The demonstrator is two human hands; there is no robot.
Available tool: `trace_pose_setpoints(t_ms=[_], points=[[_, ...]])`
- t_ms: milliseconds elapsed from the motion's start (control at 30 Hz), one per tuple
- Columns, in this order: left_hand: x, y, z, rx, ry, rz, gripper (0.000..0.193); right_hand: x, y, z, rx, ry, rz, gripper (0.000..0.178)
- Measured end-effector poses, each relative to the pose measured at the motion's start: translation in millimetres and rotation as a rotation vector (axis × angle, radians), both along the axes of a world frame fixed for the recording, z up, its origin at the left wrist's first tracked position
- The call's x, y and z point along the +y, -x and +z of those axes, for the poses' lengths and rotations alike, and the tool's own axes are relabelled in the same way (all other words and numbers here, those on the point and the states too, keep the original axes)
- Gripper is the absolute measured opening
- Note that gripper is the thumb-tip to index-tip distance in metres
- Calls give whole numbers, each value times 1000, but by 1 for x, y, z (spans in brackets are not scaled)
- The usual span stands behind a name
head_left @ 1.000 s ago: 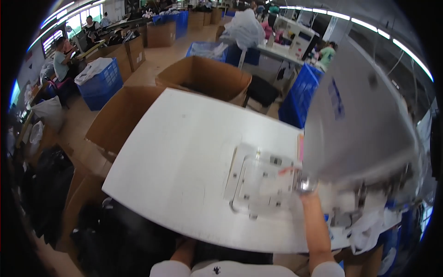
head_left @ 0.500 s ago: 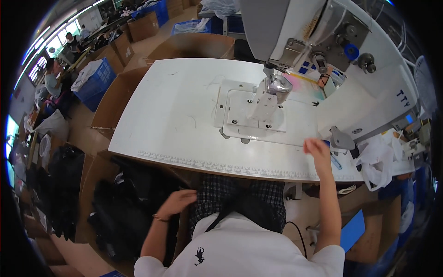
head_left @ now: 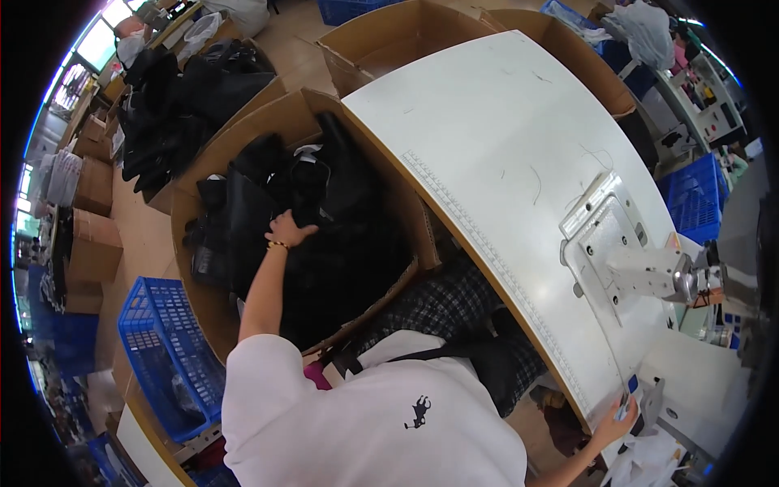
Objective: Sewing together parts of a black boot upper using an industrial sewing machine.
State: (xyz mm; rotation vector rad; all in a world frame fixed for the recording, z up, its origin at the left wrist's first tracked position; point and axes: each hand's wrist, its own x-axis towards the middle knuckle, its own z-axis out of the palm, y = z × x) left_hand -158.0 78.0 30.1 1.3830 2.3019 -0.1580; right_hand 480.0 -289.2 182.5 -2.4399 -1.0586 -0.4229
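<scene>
My left hand [head_left: 292,230] reaches into a large cardboard box [head_left: 199,174], fingers spread over a pile of black fabric pieces [head_left: 345,243]. It touches the top of the pile but grips nothing that I can see. At the near right edge of the white sewing table [head_left: 479,122], my right hand [head_left: 613,424] is bent round a small light-blue tool [head_left: 623,408]. Only part of that tool shows between the fingers. Past it stands the sewing machine [head_left: 714,377], its metal post [head_left: 653,272] rising from a plate on the table.
A blue plastic crate [head_left: 166,357] stands left of the box. Another box of black pieces [head_left: 199,93] is at the far left. Open cardboard boxes [head_left: 406,40] line the table's far side. White plastic bags [head_left: 649,458] lie beside my right hand. A ruler strip [head_left: 487,264] follows the table's front edge.
The view has swung left toward the box. My left hand has moved from beside my lap onto the black pieces. My right hand has come down to the table's edge, round the light-blue tool.
</scene>
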Motion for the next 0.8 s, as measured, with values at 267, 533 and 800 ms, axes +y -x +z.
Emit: trace_pose_setpoints(t_ms=[267,533,800], points=[[24,16,10,612,-550,276,112,-40,-28,-4,-136,557,-367,50],[-11,124,24,720,230,-12,73,-34,-17,2,-109,439,-215,31],[-37,109,130,537,-448,-113,52,-25,-12,-18,-168,68,-203,38]])
